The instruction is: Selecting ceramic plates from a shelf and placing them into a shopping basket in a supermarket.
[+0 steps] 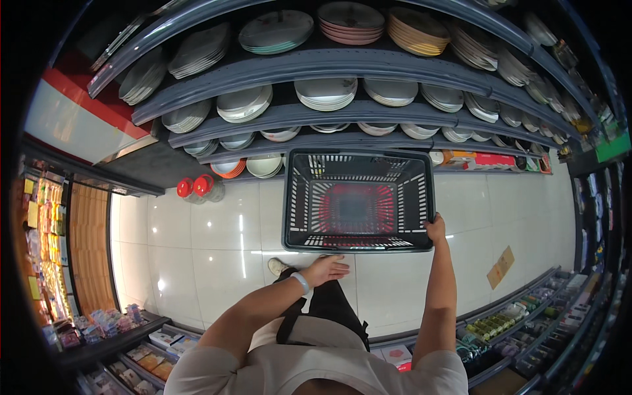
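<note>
A dark grey plastic shopping basket is right in front of me, with slotted walls and nothing inside. Red shows through the slots around its bottom. My right hand grips the basket's right rim near its front corner. Just below the near rim, my left hand is held in front of my body, fingers apart and nothing in it. That wrist wears a pale band. Beyond the basket, stacks of white plates stand on the grey shelves.
Pink-rimmed plates and yellow plates are stacked higher up. Two red-lidded jars stand on the tiled floor at left. A flat cardboard piece lies on the right. Shelves of small goods run close behind me.
</note>
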